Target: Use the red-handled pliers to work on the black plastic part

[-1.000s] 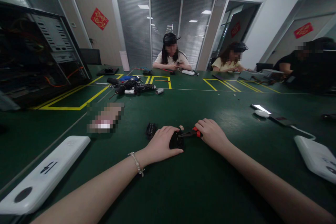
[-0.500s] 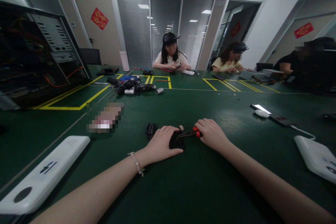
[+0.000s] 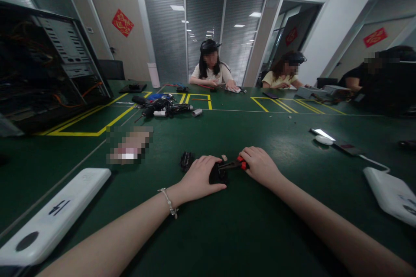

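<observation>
My left hand [image 3: 202,177] curls around a small black part [image 3: 218,176] on the green table and grips it; its exact kind is hard to make out. Red-handled pliers [image 3: 231,165] are in my right hand [image 3: 260,165], fingers closed around the handles. The dark jaws point left and reach the black part. Another black piece [image 3: 186,161] lies just left of my left hand. Beyond the fingertips sits a small beige bit [image 3: 224,157].
A large open computer case [image 3: 52,69] stands at the left. Nearer are a blurred-out flat object [image 3: 131,145] and a white device [image 3: 58,216]. Tools and cables [image 3: 162,106] lie farther back. At right are a phone [image 3: 323,134] and a white block [image 3: 390,194]. Several people sit opposite.
My hands and the pliers stay almost in place on the black part. Across the table, a person's hand has moved right onto a white object.
</observation>
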Demonstrator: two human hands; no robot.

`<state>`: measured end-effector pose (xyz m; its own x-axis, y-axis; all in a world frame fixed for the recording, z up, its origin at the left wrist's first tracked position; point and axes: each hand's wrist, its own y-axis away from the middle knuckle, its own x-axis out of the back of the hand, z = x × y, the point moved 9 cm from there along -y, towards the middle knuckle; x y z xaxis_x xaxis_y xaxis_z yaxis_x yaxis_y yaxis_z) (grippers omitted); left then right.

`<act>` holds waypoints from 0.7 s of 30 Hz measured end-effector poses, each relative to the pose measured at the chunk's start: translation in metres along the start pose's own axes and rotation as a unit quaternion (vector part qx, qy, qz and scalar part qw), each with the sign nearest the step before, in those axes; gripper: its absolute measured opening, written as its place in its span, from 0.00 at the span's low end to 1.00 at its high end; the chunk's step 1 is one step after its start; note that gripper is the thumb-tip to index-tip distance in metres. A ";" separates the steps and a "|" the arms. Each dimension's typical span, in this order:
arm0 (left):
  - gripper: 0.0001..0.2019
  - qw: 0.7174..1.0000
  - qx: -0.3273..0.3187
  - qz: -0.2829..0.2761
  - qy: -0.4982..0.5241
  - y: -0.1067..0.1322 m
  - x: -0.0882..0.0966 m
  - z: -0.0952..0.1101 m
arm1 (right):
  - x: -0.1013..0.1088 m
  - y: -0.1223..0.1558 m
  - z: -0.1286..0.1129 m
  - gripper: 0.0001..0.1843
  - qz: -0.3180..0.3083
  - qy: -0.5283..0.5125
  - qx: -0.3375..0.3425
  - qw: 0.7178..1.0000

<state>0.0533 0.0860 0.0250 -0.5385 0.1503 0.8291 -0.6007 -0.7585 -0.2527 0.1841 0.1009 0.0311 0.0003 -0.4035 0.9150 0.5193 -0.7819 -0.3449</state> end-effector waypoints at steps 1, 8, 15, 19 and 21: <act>0.28 1.000 -0.001 0.001 0.000 0.000 0.000 0.000 | 0.000 0.000 0.000 0.15 0.000 0.002 -0.002 1.000; 0.28 1.000 0.000 -0.003 0.005 0.000 0.001 0.001 | 0.000 0.000 -0.003 0.15 0.003 0.014 -0.002 1.000; 0.27 1.000 0.006 -0.010 0.008 0.000 0.001 0.000 | -0.001 0.000 -0.004 0.15 -0.010 0.033 -0.009 0.999; 0.28 1.000 0.004 -0.011 0.007 0.000 0.000 0.001 | 0.000 -0.001 -0.005 0.14 -0.008 0.037 -0.002 0.999; 0.28 1.000 0.003 -0.009 0.005 0.000 0.000 0.001 | 0.000 -0.001 -0.005 0.14 -0.009 0.042 0.004 0.999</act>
<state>0.0536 0.0856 0.0257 -0.5332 0.1707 0.8286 -0.6077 -0.7587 -0.2347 0.1791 0.0989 0.0303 -0.0804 -0.4287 0.8999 0.5261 -0.7851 -0.3270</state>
